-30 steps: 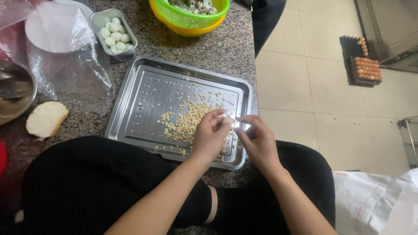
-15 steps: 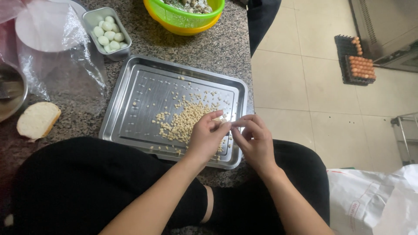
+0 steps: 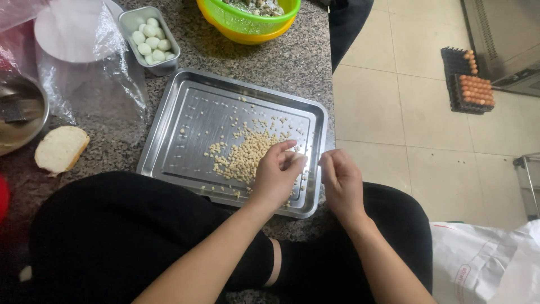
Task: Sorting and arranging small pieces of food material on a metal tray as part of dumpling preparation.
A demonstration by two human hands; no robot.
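Note:
A shiny metal tray (image 3: 185,112) lies on a speckled stone counter and holds a heap of small pale kernels (image 3: 247,155). My left hand (image 3: 278,174) hovers over the tray's near right corner, fingers curled and pinched, right beside the heap. Whether a kernel sits between the fingertips is too small to tell. My right hand (image 3: 343,180) is just off the tray's right edge, fingers loosely bent with the fingertips close together. My black-clad knees fill the bottom of the view.
A small metal tub of peeled white eggs (image 3: 151,40) and a green-and-yellow colander bowl (image 3: 247,19) stand behind the tray. Clear plastic bag (image 3: 90,62), a bread slice (image 3: 61,148) and a metal bowl (image 3: 19,115) lie left. Egg cartons (image 3: 469,81) sit on the tiled floor.
My hands have drawn apart: the right hand moved off the tray's right edge, the left stayed over the kernels. The view shifted slightly.

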